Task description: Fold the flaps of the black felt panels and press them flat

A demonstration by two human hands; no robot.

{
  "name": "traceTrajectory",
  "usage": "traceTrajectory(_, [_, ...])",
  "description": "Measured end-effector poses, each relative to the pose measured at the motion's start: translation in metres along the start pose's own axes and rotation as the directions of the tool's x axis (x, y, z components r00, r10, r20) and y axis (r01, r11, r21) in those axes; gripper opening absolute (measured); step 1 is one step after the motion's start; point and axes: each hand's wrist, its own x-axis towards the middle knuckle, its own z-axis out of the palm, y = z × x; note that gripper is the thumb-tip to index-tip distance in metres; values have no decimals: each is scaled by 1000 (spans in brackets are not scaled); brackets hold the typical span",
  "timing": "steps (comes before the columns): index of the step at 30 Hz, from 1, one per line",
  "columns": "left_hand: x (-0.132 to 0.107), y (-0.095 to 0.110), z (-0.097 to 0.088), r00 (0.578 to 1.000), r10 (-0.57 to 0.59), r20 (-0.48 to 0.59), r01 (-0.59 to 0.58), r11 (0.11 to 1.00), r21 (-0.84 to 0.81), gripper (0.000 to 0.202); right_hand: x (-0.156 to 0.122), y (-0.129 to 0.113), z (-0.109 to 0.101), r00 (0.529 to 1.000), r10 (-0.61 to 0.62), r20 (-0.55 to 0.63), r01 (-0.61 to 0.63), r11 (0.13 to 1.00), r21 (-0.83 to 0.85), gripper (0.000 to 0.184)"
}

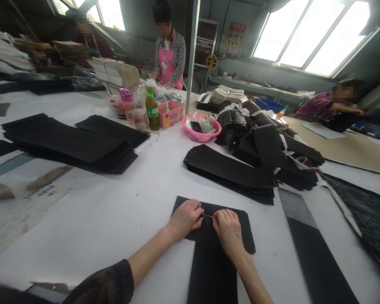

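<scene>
My left hand (184,219) and my right hand (229,230) are close together, both with fingers pinched. Between them stretches a short, thin pale strand (207,215), perhaps thread; its ends vanish into my fingertips. Directly beneath lie black sheets (215,270), a wide piece crossing under both hands and a long strip running toward me. The sheets' edges at the right look layered. Just beyond my hands rests a stack of black cut pieces (228,166) with a fanned edge.
More black pieces (72,139) are stacked at the left. A pink basin (202,134) holds a phone and a small bottle, near a green-labelled bottle (152,110). Bundled black pieces (266,139) pile up at the right. A metal pole (192,55) rises behind. Several people work farther off.
</scene>
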Motion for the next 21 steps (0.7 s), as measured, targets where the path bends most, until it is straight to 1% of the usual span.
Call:
traceTrajectory(7, [0,0,0,1000,1,-7,-1,1000,-3,14,-10,3,-2,1000,-11,-2,11,995,94,16])
traceTrajectory(13, [0,1,-2,1000,6,-4,-7,1000,-6,13,-26,12,-5,992,119,-37,-109,975,192,10])
traceTrajectory(16, [0,2,-2,1000,7,-2,-7,1000,-6,11,-24,11,-6,990,134,-48,-122,972,201,11])
traceTrajectory(21, [-1,2,-2,1000,7,-4,-7,1000,-4,12,-14,5,-7,993,106,-46,-96,979,177,15])
